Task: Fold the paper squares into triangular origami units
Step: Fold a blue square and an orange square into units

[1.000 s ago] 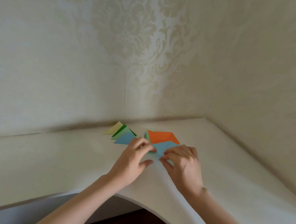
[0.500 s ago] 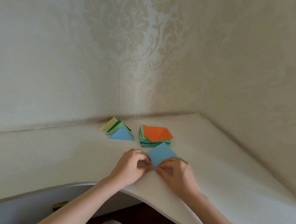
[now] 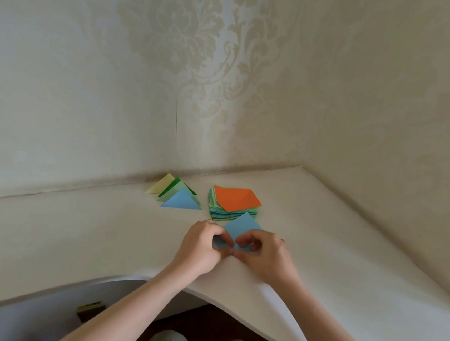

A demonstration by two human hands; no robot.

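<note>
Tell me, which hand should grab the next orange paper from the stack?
Probably the right hand. It is nearer the stack with the orange paper on top, just beyond it. The left hand sits nearer the folded triangles. Both hands are pinching the blue paper.

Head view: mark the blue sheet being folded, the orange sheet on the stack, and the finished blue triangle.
blue sheet (image 3: 243, 224), head view, on its bare upper half above the fingers.
orange sheet (image 3: 235, 198), head view, on its middle, atop the stack.
finished blue triangle (image 3: 182, 201), head view, on its front face.
</note>
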